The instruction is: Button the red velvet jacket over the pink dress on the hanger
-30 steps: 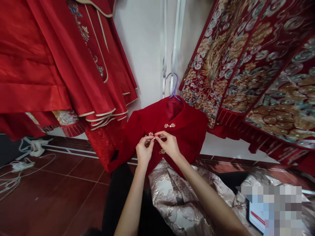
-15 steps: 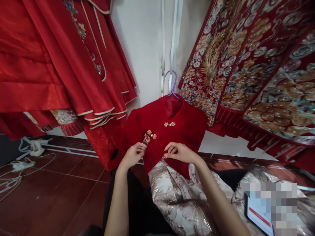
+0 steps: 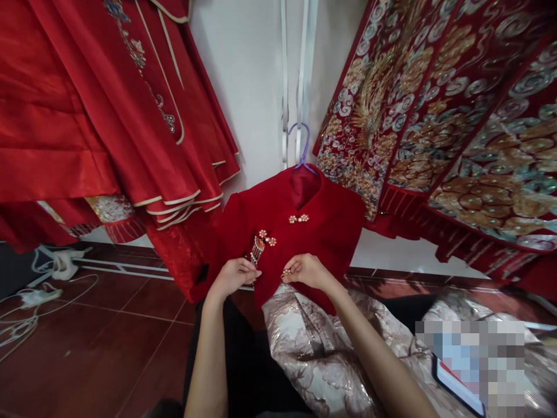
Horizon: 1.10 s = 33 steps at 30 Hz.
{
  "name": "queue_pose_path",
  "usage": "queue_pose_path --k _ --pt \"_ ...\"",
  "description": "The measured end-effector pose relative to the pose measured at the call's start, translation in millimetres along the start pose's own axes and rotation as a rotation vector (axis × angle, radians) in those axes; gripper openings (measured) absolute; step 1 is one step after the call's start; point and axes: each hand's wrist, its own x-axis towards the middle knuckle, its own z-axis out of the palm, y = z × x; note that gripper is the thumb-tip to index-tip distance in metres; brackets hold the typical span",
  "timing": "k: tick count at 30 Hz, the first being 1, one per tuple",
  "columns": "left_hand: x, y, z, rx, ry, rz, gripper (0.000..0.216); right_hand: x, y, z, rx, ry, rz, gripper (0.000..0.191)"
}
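Observation:
A red jacket (image 3: pixel 333 232) hangs on a purple hanger (image 3: pixel 305 152) in front of me. A gold flower-shaped clasp (image 3: pixel 299 219) lies fastened near its collar, and another flower clasp (image 3: pixel 267 238) sits lower on the left. Just under that one hangs a beaded tassel ornament (image 3: pixel 257 251). My left hand (image 3: pixel 236 278) pinches the jacket's front edge below the tassel, with its fingertips partly hiding the spot. My right hand (image 3: pixel 307 271) is closed on a small gold button clasp (image 3: pixel 285 274) at the lower front. Silvery patterned fabric (image 3: pixel 304 331) shows below the jacket.
Red garments (image 3: pixel 165 116) hang at the left, and a heavily embroidered red garment (image 3: pixel 418 116) hangs at the right. A phone (image 3: pixel 456 386), partly pixelated, lies at the lower right. White cables (image 3: pixel 26 325) trail over the tiled floor (image 3: pixel 108 348).
My left fingers have shifted slightly down, away from the tassel ornament, which shows more fully. My right hand has moved a little left, and the small clasp at its fingertips is plainer to see.

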Motion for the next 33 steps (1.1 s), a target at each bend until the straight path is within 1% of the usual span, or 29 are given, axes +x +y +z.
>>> queue_pose_path --k 3,7,9,11,13,16,18,19,21,25,30,33 --pt "-4.6 6.8 0.1 0.008 0.014 -0.057 0.042 -2.4 -2.9 -10.1 0.140 -0.047 0.030 0.027" --pt "-6.4 9.1 -2.9 -0.033 -0.005 -0.077 0.039 -14.8 -22.0 -26.5 0.289 -0.128 0.015 0.030" --pt "-5.9 7.7 -4.3 -0.065 -0.032 -0.081 0.036 -21.6 -34.5 -26.5 0.325 -0.173 -0.030 0.030" --pt "-4.8 5.8 -4.5 -0.079 -0.058 -0.078 0.034 -25.0 -44.1 -16.5 0.310 -0.182 -0.097 0.028" --pt "-3.4 4.3 -3.7 -0.077 -0.061 -0.070 0.031 -23.2 -48.2 1.9 0.250 -0.118 -0.165 0.023" --pt "-1.7 3.2 -1.6 -0.072 -0.040 -0.068 0.030 -13.4 -44.4 33.6 0.150 0.084 -0.203 0.014" --pt "-1.5 3.4 -0.5 -0.085 -0.030 -0.062 0.032 -6.6 -38.5 49.3 0.103 0.204 -0.211 0.011" --pt "-1.7 3.8 0.0 -0.092 -0.030 -0.057 0.034 -4.1 -35.4 54.6 0.085 0.242 -0.221 0.010" --pt "-2.2 5.0 1.2 -0.096 -0.033 -0.044 0.036 -1.8 -30.3 60.6 0.057 0.276 -0.255 0.010" --pt "-0.8 5.7 4.9 -0.066 -0.041 -0.035 0.038 -3.1 -24.9 64.3 0.007 0.316 -0.284 0.011" --pt "7.4 -1.6 8.7 -0.006 -0.004 0.091 0.032 -3.4 -21.6 67.5 0.032 0.337 -0.285 0.012" --pt "10.8 -6.8 8.2 0.043 0.027 0.119 0.029 -3.6 -21.0 68.1 0.037 0.343 -0.292 0.013"
